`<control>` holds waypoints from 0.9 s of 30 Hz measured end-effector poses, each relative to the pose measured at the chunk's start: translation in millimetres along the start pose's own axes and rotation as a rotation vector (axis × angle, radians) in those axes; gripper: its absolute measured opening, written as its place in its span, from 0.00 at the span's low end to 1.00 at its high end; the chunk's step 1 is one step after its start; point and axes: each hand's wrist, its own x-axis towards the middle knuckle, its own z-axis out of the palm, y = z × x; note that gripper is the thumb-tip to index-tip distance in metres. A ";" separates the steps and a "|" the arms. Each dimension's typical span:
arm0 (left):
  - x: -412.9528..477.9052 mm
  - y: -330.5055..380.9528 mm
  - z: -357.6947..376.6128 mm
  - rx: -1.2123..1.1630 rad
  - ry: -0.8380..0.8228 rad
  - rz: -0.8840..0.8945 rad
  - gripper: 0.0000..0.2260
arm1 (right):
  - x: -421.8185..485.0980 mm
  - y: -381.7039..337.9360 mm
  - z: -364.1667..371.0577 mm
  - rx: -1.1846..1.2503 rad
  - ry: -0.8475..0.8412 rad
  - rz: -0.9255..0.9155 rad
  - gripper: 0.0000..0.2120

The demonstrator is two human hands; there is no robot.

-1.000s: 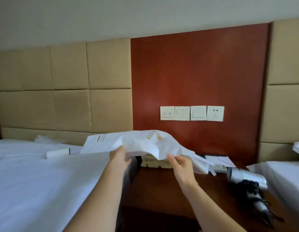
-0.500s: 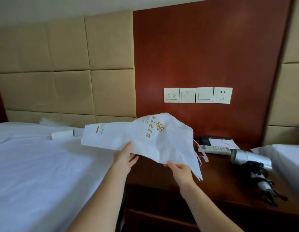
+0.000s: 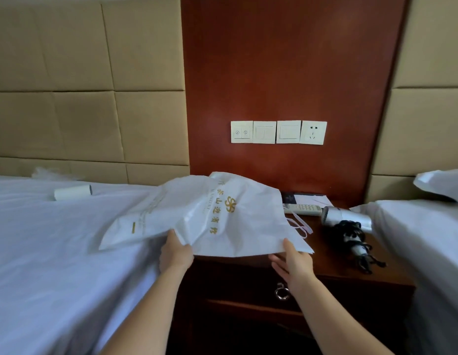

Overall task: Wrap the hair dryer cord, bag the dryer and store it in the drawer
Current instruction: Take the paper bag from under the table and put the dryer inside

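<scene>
- On the nightstand's (image 3: 333,262) right side lies the dryer (image 3: 347,217), silver barrel toward the wall, with the black cord (image 3: 350,230) wound round its handle and a loose end trailing toward the front edge.
- Expect a rigid body with some weight at the barrel and a smooth, likely slick shell. Take it by the handle, over the coils, so your grip also keeps the cord from unwinding.
- Just left of it, over the nightstand, you hold the bag (image 3: 222,213). It looks thin, light and limp, so it will sag and fold shut unless you spread it.
- Your left hand (image 3: 175,254) grips the bag's near edge, with the fingers hidden beneath.
- Your right hand (image 3: 293,260) has its thumb at the lower right edge and fairly straight fingers below. You cannot tell whether it truly pinches the fabric.
- A drawstring (image 3: 299,225) dangles at the bag's right side, so the mouth is probably there. Hold the bag by that rim and keep the string clear of the cord.
- Below your right hand is the closed drawer (image 3: 248,288) with its ring pull (image 3: 281,293). It needs a free hand.
- Behind the bag a remote (image 3: 303,208) lies near the dryer's barrel. White beds flank the nightstand.
</scene>
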 end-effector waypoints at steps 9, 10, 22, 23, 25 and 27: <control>48.3 34.7 -19.6 0.350 -0.031 0.428 0.23 | 44.5 -17.5 -14.8 -0.012 -0.075 0.030 0.15; 55.9 41.9 -21.1 0.333 -0.033 0.457 0.22 | 46.4 -20.3 -11.6 -0.070 -0.142 0.051 0.12; 114.5 157.9 -23.2 -0.332 0.259 0.647 0.17 | 46.1 -18.9 52.1 -0.201 -0.075 -0.652 0.07; 113.8 154.3 -22.3 -0.360 0.274 0.623 0.18 | 44.8 -14.6 54.2 -0.206 -0.076 -0.647 0.07; 112.2 136.1 -21.4 -0.363 0.277 0.517 0.18 | 45.3 -2.1 55.5 -0.243 -0.099 -0.590 0.05; 109.4 111.6 -22.1 -0.303 0.224 0.363 0.18 | 49.3 10.9 54.9 -0.364 -0.097 -0.508 0.07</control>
